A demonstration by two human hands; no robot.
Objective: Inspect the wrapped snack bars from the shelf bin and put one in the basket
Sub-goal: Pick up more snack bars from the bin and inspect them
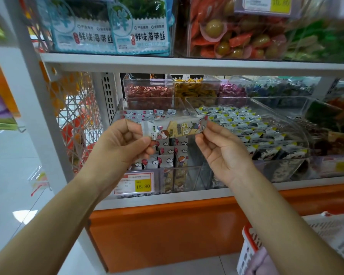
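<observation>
Head view, looking down along both of my bare forearms at a shop shelf. Between my hands I hold one wrapped snack bar [175, 128] level, lengthwise, in front of the clear shelf bin [119, 108] it matches. My left hand [119, 143] pinches the bar's left end: thumb pressed on the wrapper's near face, forefinger curled over the top, the remaining fingers folded loosely into the palm. My right hand [220, 149] pinches the right end the same way, thumb and forefinger closed on the crimped seal, other fingers bent and not touching the wrapper. Bar's printed face, with a cartoon figure and a yellow panel, is turned toward me. Below and behind it, more bars [167, 153] of the same print stand packed in the bin, not touched by either hand. A yellow price tag [143, 185] reading 15.80 sits on the bin's front. The neighbouring bin holds small yellow-cornered packets [252, 132]. The white basket [248, 251] with a red rim shows at lower right, under my right forearm, well apart from the bar.
</observation>
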